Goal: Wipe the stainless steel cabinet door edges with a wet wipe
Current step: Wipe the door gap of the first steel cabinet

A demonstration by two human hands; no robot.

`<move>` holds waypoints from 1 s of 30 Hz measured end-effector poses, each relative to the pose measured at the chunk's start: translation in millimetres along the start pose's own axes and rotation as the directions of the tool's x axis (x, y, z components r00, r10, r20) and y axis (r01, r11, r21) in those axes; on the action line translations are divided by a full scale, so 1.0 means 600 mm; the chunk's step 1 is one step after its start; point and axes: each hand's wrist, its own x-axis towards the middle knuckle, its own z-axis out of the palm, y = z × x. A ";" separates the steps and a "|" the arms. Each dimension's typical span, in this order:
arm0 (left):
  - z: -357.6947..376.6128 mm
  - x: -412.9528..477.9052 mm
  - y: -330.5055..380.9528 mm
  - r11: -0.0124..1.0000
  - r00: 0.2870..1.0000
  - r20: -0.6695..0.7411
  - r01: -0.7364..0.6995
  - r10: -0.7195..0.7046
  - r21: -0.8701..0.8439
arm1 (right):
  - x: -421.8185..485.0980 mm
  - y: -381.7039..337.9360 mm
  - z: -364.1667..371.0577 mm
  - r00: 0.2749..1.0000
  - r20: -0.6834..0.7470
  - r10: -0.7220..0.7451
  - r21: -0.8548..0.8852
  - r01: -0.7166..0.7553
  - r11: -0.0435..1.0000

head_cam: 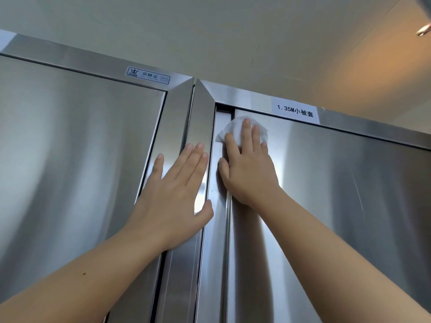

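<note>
Two stainless steel cabinets stand side by side, seen from below. My right hand (248,169) lies flat with straight fingers on the top left corner of the right cabinet door (338,194), pressing a white wet wipe (236,130) against the door's left edge. The wipe shows above and around my fingertips. My left hand (177,194) rests flat, fingers spread, on the vertical frame strip (179,117) between the two cabinets, partly over the left cabinet door (70,148).
A white paper label (295,112) is taped on the frame above the right door. A small certificate sticker (148,75) sits on the left cabinet's top frame. The pale ceiling (233,38) is close above the cabinet tops.
</note>
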 end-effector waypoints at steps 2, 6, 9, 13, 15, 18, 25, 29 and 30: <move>-0.001 0.000 0.001 1.000 1.000 0.010 -0.006 0.005 0.010 | 0.005 0.000 -0.003 1.000 0.013 0.018 -0.015 -0.017 1.000; -0.003 0.000 0.000 1.000 1.000 0.013 -0.003 0.003 0.004 | 0.044 0.001 -0.010 0.996 0.044 0.079 -0.040 -0.077 0.996; -0.003 -0.001 0.001 1.000 1.000 0.012 -0.005 0.005 0.002 | 0.046 0.007 -0.011 0.994 0.042 0.101 -0.019 -0.100 0.995; 0.000 0.000 0.000 1.000 1.000 -0.017 -0.014 0.014 -0.004 | 0.014 0.023 -0.009 0.996 0.034 0.080 0.001 -0.081 0.997; -0.004 0.000 0.001 0.998 0.998 -0.021 -0.063 0.064 0.002 | 0.001 0.027 -0.007 0.995 0.040 0.096 0.005 -0.096 0.995; -0.009 0.001 0.002 0.985 0.986 0.018 -0.169 0.168 0.039 | -0.004 0.032 -0.007 0.991 0.040 0.130 -0.003 -0.130 0.992; 0.008 0.014 0.019 0.995 0.998 -0.001 -0.067 0.067 0.074 | -0.002 0.037 -0.006 0.992 0.047 0.113 -0.010 -0.113 0.994; 0.015 0.017 0.028 0.997 1.000 -0.013 0.002 -0.001 0.080 | 0.000 0.029 -0.003 0.995 0.026 0.096 0.010 -0.096 0.995; 0.015 0.017 0.029 0.998 1.000 -0.014 0.010 -0.009 0.069 | 0.001 0.026 -0.002 0.996 0.020 0.092 0.019 -0.092 0.996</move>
